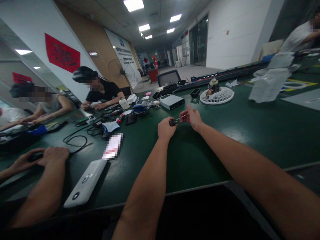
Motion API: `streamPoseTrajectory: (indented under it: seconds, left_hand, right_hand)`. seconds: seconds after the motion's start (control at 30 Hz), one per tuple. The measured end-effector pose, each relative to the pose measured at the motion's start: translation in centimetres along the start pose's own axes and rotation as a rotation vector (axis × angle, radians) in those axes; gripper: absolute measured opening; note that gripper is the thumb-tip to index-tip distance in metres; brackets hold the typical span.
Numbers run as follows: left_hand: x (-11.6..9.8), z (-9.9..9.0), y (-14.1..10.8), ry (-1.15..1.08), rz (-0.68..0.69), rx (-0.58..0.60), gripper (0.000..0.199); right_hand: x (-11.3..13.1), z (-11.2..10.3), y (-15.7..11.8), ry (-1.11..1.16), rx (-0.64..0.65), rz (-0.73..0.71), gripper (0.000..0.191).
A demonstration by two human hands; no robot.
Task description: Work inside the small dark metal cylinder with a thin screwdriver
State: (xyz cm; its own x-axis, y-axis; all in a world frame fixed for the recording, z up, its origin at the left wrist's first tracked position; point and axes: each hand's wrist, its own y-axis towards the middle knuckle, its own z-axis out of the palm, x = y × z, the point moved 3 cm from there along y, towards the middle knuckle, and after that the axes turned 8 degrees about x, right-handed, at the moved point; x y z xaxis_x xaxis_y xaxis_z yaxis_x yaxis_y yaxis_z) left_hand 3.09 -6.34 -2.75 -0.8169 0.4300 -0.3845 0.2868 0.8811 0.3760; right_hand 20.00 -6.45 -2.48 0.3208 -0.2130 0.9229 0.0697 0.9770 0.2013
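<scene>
My left hand (166,129) is closed around the black handle of a screwdriver (173,122), just above the green tabletop. The thin metal shaft points right, towards my right hand (192,118). That hand is open, its fingers stretched out and slightly curved beside the shaft's tip; whether they touch it I cannot tell. Beyond both hands lies a grey metal box, like a computer drive (172,102). Further right, a white round fan grille (217,96) rests with a motor on it.
A white device (86,181) with a lit phone-like screen lies left of my arms. Cables (77,143) and small parts clutter the left. A co-worker's hands (52,156) hold something dark at far left. White wrapped packaging (271,80) stands right. Other people sit across the table.
</scene>
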Motion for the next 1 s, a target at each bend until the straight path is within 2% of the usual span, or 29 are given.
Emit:
streamPoseTrajectory:
  seconds: [0.13,0.37,0.63,0.87,1.0]
  left_hand:
    - [-0.1,-0.1,0.0,0.001,0.029,-0.006,0.025]
    - [-0.5,-0.1,0.0,-0.006,0.067,0.019,0.028]
    - [-0.7,-0.4,-0.2,0.038,0.083,0.023,0.028]
    - [-0.8,-0.2,-0.1,0.044,0.106,0.046,0.031]
    - [-0.9,-0.3,-0.2,0.03,0.107,0.042,0.03]
  right_hand:
    - [-0.3,0.1,0.1,-0.026,0.05,0.041,0.054]
    - [-0.6,-0.8,0.7,-0.087,-0.029,0.001,0.042]
    - [-0.6,-0.6,0.5,-0.073,0.068,0.061,0.042]
    - [-0.8,-1.1,1.1,-0.134,-0.036,-0.028,0.042]
    - [-0.1,-0.4,0.6,-0.035,0.012,-0.049,0.048]
